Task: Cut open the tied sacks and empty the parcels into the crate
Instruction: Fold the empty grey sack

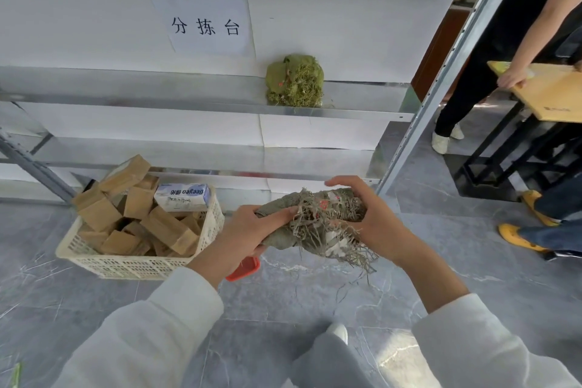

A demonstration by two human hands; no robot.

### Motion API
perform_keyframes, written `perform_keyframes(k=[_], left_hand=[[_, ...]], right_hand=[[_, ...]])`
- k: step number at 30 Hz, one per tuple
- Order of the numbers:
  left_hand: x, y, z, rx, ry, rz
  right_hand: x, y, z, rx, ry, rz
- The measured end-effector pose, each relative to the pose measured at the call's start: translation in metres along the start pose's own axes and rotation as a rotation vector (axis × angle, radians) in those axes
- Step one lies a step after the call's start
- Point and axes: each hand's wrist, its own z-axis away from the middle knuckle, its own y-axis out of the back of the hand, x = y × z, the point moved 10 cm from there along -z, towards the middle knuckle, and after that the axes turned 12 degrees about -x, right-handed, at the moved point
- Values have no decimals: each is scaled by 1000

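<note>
I hold a crumpled grey-green woven sack (318, 224) with frayed loose threads in front of me, above the floor. My left hand (242, 236) grips its left end and also holds a red-handled cutter (244, 268) under the palm. My right hand (368, 217) clasps the sack's right end, fingers curled over the top. A cream plastic crate (126, 261) stands on the floor to the left, filled with several brown cardboard parcels (163, 230) and one white box (182, 197). A second bundled green sack (294, 80) rests on a shelf ledge above.
A metal shelving unit (346, 113) with white panels and a paper sign fills the wall ahead. To the right, a person stands by a wooden-topped table (554, 94) on a black frame; another person's yellow shoes (519, 236) are close by. The floor is grey tile.
</note>
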Motion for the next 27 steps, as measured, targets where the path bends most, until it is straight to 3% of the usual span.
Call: perform_keyframes(k=[4,15,27], left_hand=[[24,-11,-55,32,2,-32],[105,-40,-206,136,11,-6],[188,-22,-358,211,-149,-139]], right_hand=[[26,49,-21,-29,-24,116],[63,220,-107,6,-60,114],[99,343,-217,143,-125,261]])
